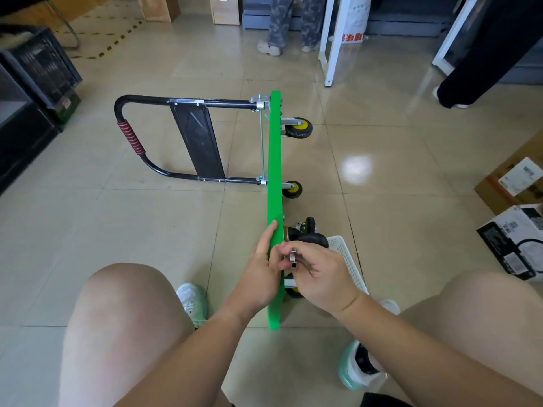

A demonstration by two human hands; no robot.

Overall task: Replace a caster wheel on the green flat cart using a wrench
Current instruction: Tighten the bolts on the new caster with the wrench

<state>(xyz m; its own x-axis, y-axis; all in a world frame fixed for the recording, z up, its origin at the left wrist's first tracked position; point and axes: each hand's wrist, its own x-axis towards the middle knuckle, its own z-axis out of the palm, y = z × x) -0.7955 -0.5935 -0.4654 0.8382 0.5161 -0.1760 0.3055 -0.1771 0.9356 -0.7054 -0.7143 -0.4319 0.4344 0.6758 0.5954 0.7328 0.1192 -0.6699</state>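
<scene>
Green cart (274,171): stands on edge on the floor, mid-frame; handle (164,136) out at 9 o'clock; casters face 3 o'clock
Left hand (260,277): fingers straight, flat against the deck's near end
Right hand (320,277): fingers curled round the wrench (293,257), on the deck's 3 o'clock face
Caster wheel (311,240): just beyond the right hand

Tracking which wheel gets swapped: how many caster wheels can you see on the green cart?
4: far wheel, middle wheel, near wheel just beyond the right hand, last wheel mostly under it. More may be hidden.
</scene>
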